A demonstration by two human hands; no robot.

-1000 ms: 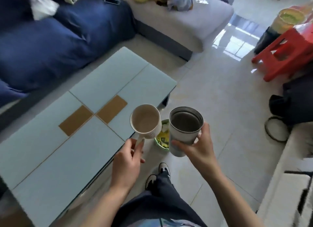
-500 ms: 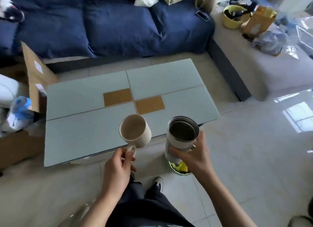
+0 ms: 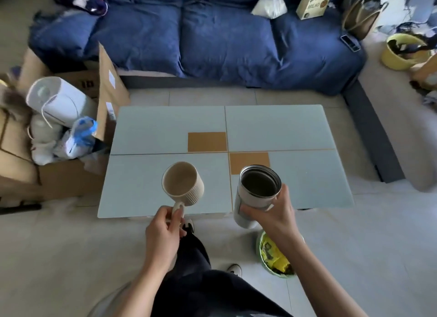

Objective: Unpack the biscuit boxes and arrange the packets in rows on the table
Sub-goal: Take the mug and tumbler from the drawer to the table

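My left hand [image 3: 164, 231] grips the handle of a beige ribbed mug [image 3: 183, 184], held tilted above the near edge of the pale blue table [image 3: 165, 127]. My right hand [image 3: 275, 213] is wrapped round a steel tumbler [image 3: 256, 193], which it holds upright over the table's near edge. Both vessels look empty. A box printed "BREAD" [image 3: 313, 2] stands on the blue sofa [image 3: 201, 37] at the back right. No biscuit packets lie on the table.
An open cardboard box [image 3: 104, 99] with white appliances and bags stands left of the table. A green bin [image 3: 275, 257] with yellow wrappers sits on the floor by my right leg. A yellow bowl [image 3: 402, 51] and a bag rest on the grey chaise at right.
The view has swung left until the table lies square in front. Both hands still carry the mug and tumbler, which now hang over the table's near edge.
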